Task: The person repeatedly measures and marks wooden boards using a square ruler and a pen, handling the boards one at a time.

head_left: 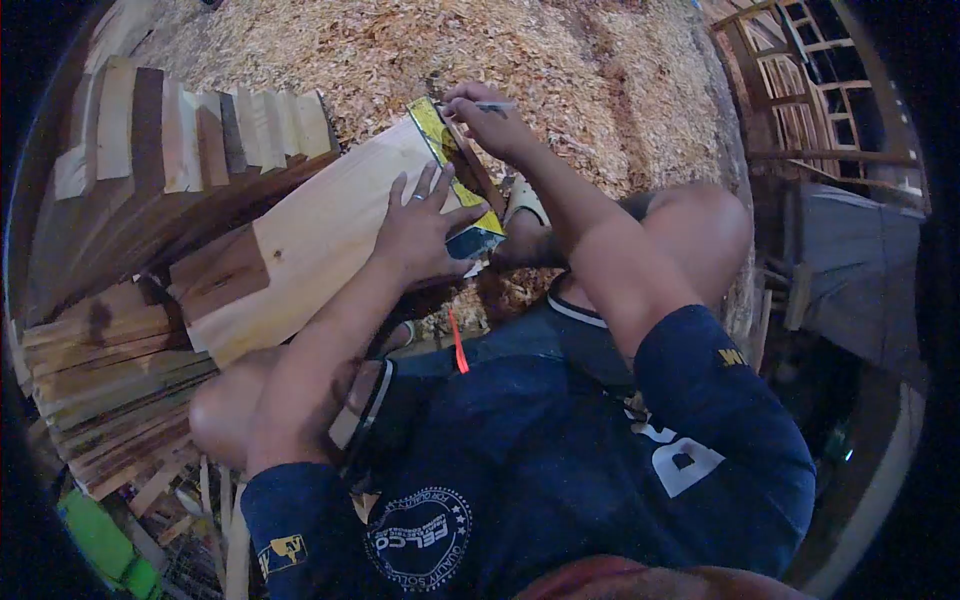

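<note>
Wood in one wide, pale plank [330, 225] lay on a slant in front of the person, with its right end close to both hands. A yellow ruler tool [438, 135] lay along that end, from the far corner to the near corner, where its dark handle [475, 242] was. The left hand [418, 228] rested on top, near the near right corner. Its fingers were spread wide on the plank and the tool, and its thumb reached across the yellow part. The right hand [487, 125] was at the far right corner, beside the tool's end. Its fingers were bent shut around a thin pen [500, 106]; I could not tell if the tip touched the wood. Wood chips [600, 100] covered the ground past the plank. More boards [185, 140] were stacked beyond its far long edge.
</note>
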`<state>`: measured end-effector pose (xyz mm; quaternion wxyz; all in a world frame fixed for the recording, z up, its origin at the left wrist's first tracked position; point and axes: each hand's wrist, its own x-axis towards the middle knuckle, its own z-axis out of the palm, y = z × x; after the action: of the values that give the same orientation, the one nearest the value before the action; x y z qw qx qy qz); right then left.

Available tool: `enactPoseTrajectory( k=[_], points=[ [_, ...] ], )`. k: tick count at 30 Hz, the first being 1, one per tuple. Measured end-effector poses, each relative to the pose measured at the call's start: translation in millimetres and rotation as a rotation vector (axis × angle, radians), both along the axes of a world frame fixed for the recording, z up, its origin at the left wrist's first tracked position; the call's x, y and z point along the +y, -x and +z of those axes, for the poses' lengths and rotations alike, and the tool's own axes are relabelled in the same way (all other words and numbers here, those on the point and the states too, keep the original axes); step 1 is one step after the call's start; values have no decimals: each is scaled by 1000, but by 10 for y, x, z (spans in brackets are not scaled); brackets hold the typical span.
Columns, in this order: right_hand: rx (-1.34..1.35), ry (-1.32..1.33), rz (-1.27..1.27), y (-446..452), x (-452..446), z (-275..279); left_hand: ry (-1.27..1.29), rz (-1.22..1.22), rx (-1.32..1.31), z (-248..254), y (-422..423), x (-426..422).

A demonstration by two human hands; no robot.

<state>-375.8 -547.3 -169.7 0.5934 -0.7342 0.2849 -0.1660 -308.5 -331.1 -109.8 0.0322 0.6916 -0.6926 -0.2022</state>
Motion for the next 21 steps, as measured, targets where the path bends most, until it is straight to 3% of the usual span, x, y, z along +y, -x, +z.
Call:
enactPoseTrajectory(
  k=[2,5,6,9,12,15,16,21],
  points=[
    [-63,16,5,44,55,38,-9,6,-6,6,-14,-13],
    [228,181,88,329,81,295,-41,-3,-27,-27,0,-6],
    [300,177,219,474,85,414,-48,-7,-46,-33,-9,-20],
    [402,128,292,916,283,612,-34,1,-22,-3,-11,-18],
    [488,42,298,1145,329,490,22,5,8,-79,-20,15],
    [671,118,374,863,219,485,-19,-7,-16,-31,-25,-6],
    [663,246,394,676,189,645,-35,-15,-29,-24,-22,0],
    [422,221,237,-63,-333,212,-6,-3,-46,-48,-22,5]
  ],
)
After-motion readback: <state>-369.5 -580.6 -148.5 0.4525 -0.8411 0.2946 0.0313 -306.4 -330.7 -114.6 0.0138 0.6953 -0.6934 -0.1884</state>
